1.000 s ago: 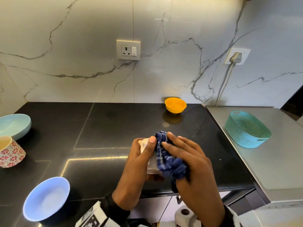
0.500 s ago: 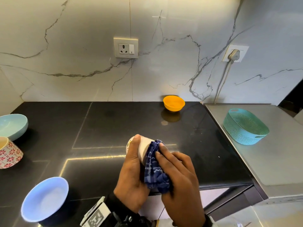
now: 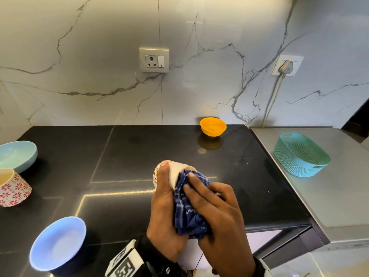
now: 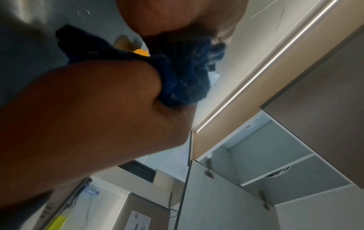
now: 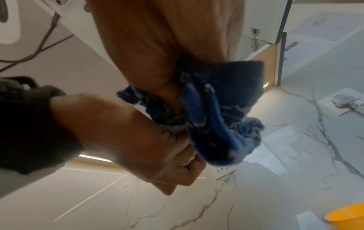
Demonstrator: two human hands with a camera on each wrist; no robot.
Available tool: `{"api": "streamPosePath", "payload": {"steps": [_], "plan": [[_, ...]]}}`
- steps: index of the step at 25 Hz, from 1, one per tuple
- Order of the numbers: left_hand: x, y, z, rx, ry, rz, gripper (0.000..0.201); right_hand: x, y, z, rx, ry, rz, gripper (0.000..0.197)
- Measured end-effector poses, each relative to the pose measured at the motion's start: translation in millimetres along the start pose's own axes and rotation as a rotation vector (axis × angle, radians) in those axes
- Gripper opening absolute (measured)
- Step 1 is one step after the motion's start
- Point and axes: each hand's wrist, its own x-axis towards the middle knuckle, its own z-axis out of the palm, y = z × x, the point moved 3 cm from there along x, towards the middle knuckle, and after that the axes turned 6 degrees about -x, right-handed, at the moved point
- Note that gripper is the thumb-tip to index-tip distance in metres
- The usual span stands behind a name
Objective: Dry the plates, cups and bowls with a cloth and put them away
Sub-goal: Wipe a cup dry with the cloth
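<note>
Over the front of the black counter (image 3: pixel 123 156), my left hand (image 3: pixel 165 198) grips a white cup (image 3: pixel 175 171) with a coloured pattern, tipped so its rim faces left. The thumb lies over the cup's side. My right hand (image 3: pixel 209 198) holds a bunched dark blue cloth (image 3: pixel 189 208) and presses it against the cup's right side. In the right wrist view the cloth (image 5: pixel 216 116) is held between thumb and fingers, with my left hand (image 5: pixel 138 140) below it. The left wrist view shows the cloth (image 4: pixel 187 70); the cup is hidden there.
An orange bowl (image 3: pixel 213 126) stands at the back wall. At the left sit a pale teal bowl (image 3: pixel 18 154) and a red-flowered cup (image 3: pixel 14 186), with a light blue bowl (image 3: pixel 58 243) at the front left. A teal basket (image 3: pixel 299 154) stands on the steel surface (image 3: pixel 339 196) to the right.
Both hands moved slightly away from me over the counter. The cup turned in my left hand, so more of its white side shows. The cloth slid from its top to its right side.
</note>
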Motion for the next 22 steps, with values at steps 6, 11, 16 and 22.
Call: {"api": "streamPosePath", "payload": {"steps": [6,11,16,22], "plan": [[6.2,-3.7,-6.7,-0.015,0.049,0.033,0.078,-10.4,14.3,-5.2,-0.038,-0.067,0.063,0.043],[3.8,-10.2,-12.5,0.021,0.030,0.105,0.042,-9.5,3.2,-2.4,0.048,-0.027,0.002,0.045],[10.8,-14.2,-18.7,-0.016,0.087,0.028,0.078,-18.5,19.5,-6.1,-0.017,-0.058,0.068,0.039],[0.1,-17.0,-14.5,0.004,0.054,-0.108,0.075,-25.0,7.4,-1.0,0.058,-0.085,0.006,0.042]]}}
